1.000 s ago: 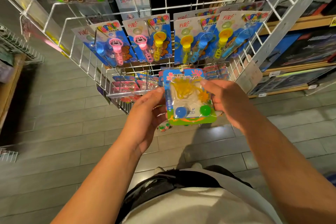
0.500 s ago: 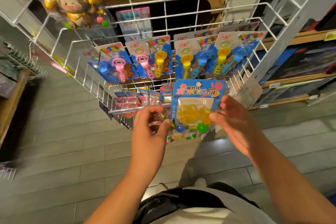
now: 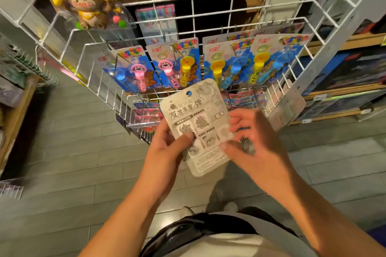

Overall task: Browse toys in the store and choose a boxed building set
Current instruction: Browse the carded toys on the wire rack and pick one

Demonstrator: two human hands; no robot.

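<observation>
Held item: carded toy pack (image 3: pixel 198 123), grey printed back turned to the camera, hang hole at the top edge. Not a boxed building set, by the look of it.
Left hand (image 3: pixel 167 148): grips the pack's lower left edge, thumb curled over the printed face, fingers hidden behind the card.
Right hand (image 3: pixel 250 137): at the pack's right edge, fingers bent round it; blurred, but it reads as a pinch on that edge.
Long axis of pack: runs up and away from both grips, tilted slightly left at the top, hang hole at the far end from the wrists.
Pack relative to grips: between the two hands, most of the card above the fingers, bottom corner hanging below them.
Wire rack (image 3: pixel 208 16): directly beyond the pack's top edge, past the grip; bubble wand cards (image 3: pixel 177 64) hang there in a row.
Lower hooks (image 3: pixel 146 108): just left of and beyond the left hand, more carded packs on them; likely where this pack belongs.
Task's thing: no boxed set is in either hand. Dark flat boxes (image 3: pixel 355 73) lie on the wooden shelves to the right of and beyond the right hand, well apart from the grip; whether they are building sets cannot be told.
Nearer hand: the right, for those shelves.
Judged stage: browsing only; choosing is not yet begun.
Next move turns on: the hang hole facing the rack, so rehanging is a short push forward and left; the shelves call for a turn to the right.
</observation>
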